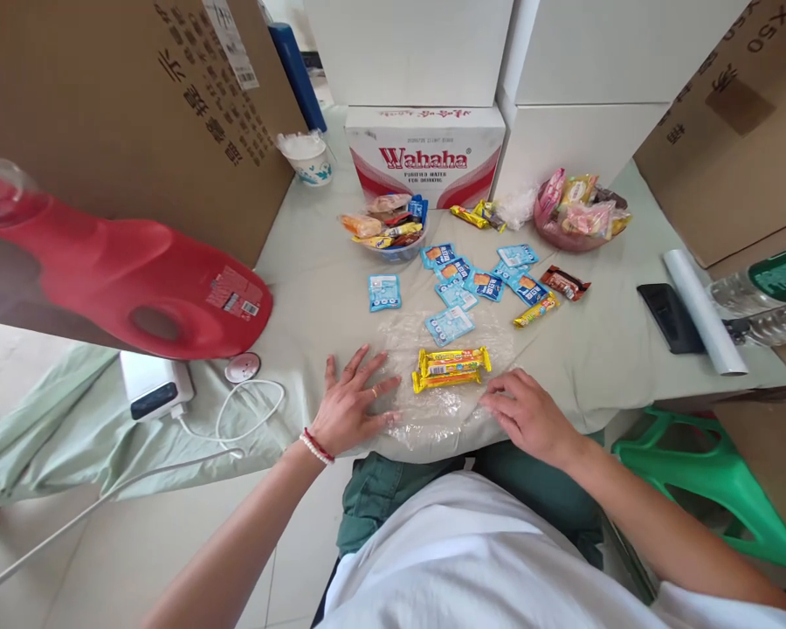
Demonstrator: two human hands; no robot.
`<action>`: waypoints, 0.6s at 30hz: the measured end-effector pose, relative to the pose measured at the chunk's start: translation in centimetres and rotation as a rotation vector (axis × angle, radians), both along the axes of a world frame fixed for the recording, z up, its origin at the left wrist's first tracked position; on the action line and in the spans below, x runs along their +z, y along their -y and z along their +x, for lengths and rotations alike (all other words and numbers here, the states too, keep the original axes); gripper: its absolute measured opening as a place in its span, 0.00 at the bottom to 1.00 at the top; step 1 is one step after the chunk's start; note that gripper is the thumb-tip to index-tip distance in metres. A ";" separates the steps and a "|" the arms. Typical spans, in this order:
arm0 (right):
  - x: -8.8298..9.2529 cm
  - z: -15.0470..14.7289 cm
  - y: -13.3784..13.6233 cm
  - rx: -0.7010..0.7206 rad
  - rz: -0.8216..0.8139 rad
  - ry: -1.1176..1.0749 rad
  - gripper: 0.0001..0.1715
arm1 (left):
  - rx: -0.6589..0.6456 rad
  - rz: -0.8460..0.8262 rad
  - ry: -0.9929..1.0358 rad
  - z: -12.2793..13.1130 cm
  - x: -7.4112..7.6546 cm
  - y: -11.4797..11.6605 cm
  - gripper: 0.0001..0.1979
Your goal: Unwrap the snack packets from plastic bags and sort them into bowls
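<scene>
A sheet of clear plastic film lies spread on the table in front of me. On it rest several yellow-wrapped snack bars, side by side in a small bundle. My left hand presses flat on the film's left side, fingers spread and holding nothing. At the film's right edge, my right hand rests with its fingers loosely bent and a little apart, close to the bars; no object shows in it. Beyond the film are several blue snack packets, a lone yellow bar and a brown-wrapped snack.
Behind stand a snack-filled clear bowl, a pink bowl and a Wahaba-style water carton. A large red bottle and white power bank are left. A white roll and black phone-like object lie right.
</scene>
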State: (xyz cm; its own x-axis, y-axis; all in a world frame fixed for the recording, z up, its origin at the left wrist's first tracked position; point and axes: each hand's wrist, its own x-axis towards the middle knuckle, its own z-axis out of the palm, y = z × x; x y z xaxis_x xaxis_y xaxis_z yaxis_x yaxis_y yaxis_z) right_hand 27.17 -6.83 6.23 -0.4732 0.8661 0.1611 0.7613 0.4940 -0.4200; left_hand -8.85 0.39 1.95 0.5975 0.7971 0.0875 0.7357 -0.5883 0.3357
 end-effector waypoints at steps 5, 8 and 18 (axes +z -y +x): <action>2.3 0.6 -5.9 -0.006 -0.237 -0.090 0.16 | 0.222 -0.056 0.211 1.6 -0.4 -0.8 0.19; 2.6 0.3 -9.3 -0.161 -0.388 0.041 0.14 | 0.482 -0.088 0.279 2.6 -1.3 -2.5 0.13; 2.6 -1.7 -17.3 -0.112 -0.142 0.351 0.31 | 0.441 0.276 0.320 5.7 2.2 3.5 0.16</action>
State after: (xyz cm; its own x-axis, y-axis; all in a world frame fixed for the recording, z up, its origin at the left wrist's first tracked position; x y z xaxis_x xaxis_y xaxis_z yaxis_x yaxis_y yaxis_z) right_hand 25.51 10.45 8.79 -0.3796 0.9175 -0.1189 0.9166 0.3554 -0.1831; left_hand -3.14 -3.08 4.11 0.1259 0.8858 0.4467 0.8178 -0.3475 0.4587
